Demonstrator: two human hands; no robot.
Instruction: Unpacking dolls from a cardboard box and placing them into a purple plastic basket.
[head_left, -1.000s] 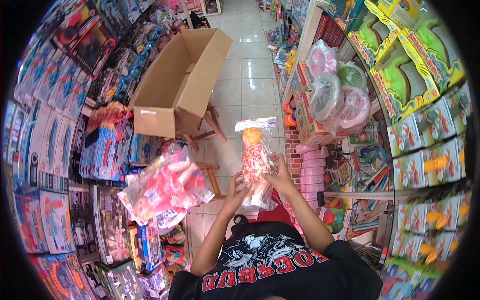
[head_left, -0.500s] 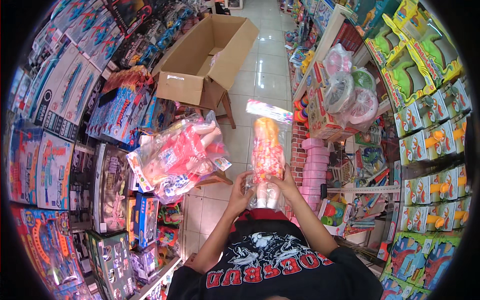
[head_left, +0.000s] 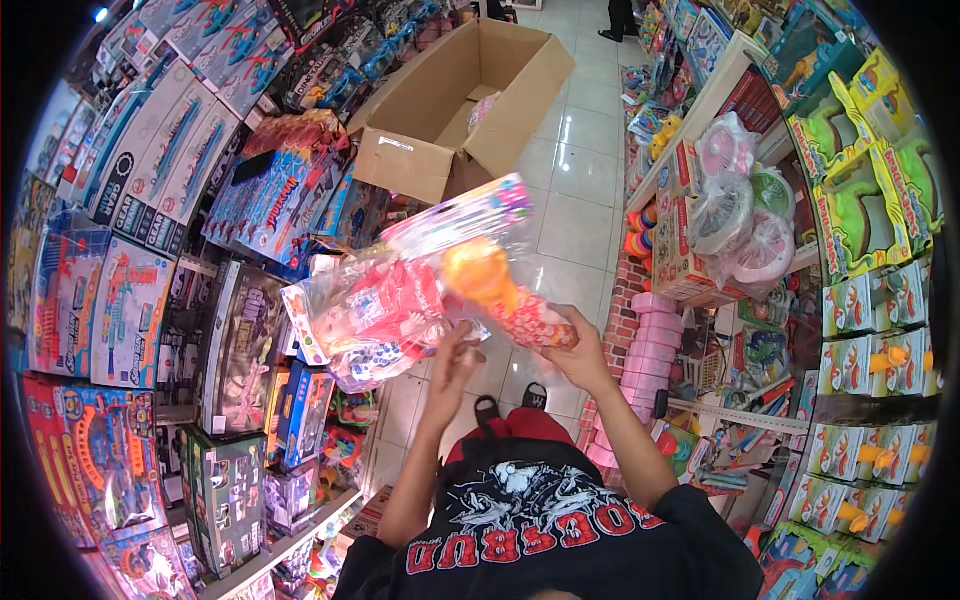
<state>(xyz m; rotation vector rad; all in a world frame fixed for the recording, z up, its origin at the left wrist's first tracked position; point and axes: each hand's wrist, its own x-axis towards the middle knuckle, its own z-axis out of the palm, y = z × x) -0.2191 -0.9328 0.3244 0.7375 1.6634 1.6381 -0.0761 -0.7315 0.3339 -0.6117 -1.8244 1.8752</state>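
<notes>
My right hand (head_left: 578, 352) is closed round the lower part of a doll (head_left: 530, 318) in a clear plastic bag. The doll has orange-yellow hair and a red flowered dress, and lies tilted with its head toward the upper left. A colourful header card (head_left: 460, 222) tops its bag. Just left of the doll, my left hand (head_left: 456, 368) is raised with fingers apart and nothing in it. Beyond that hand is a pile of bagged dolls (head_left: 375, 310) in red and blue-spotted clothes, partly overlapped by the held doll's bag. What supports the pile is hidden.
An open cardboard box (head_left: 405, 165) stands ahead, with something pink inside. Shelves of boxed toys (head_left: 235, 350) line the left. On the right are bagged round toys (head_left: 745, 215), a pink stack (head_left: 650, 345) and yellow-green boxes (head_left: 865, 170). Another person's legs (head_left: 620, 18) show far down the tiled aisle.
The doll has swung from upright to tilted, its head moving left over the pile. My left hand has let go of it. A person's legs have come into view at the far end.
</notes>
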